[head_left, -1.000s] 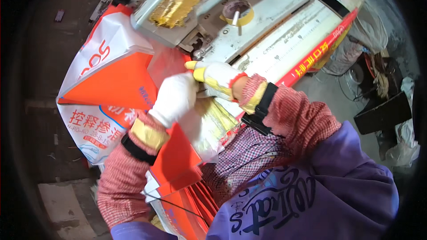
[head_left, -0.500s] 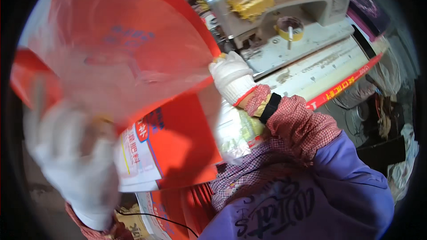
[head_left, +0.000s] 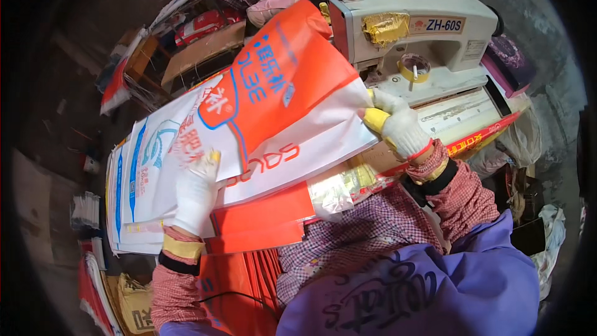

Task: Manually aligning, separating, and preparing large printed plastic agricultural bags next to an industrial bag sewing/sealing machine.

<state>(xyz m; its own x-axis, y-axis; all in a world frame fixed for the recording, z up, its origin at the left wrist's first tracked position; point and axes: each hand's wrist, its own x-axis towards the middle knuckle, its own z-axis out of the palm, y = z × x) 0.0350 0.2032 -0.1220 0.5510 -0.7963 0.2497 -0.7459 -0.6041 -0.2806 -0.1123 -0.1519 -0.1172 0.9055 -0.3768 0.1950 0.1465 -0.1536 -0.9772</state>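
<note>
A large printed plastic woven bag (head_left: 305, 81), orange-red at one end and white at the other, lies slanted across a stack of similar bags in front of me. My right hand (head_left: 398, 126), in a white glove with yellow fingertips, pinches the bag's right corner beside the sewing machine (head_left: 429, 43). On the white part rests my left hand (head_left: 196, 193), gloved too, fingers stretched over the printed surface and slightly blurred. Beneath it, another orange-red bag (head_left: 264, 221) shows along the near edge.
A yellow tape roll (head_left: 423, 76) sits on the machine's base. Red-yellow printed strip (head_left: 479, 140) edges the machine table. Folded red bags (head_left: 249, 280) hang by my lap, with a black cord across them. Behind stand a wooden bench (head_left: 205, 53) and a pink bundle (head_left: 272, 9).
The raised orange-red bag has come down flat, showing its printed side. My left hand has moved right and up onto it. My right hand has shifted right, still at a bag edge.
</note>
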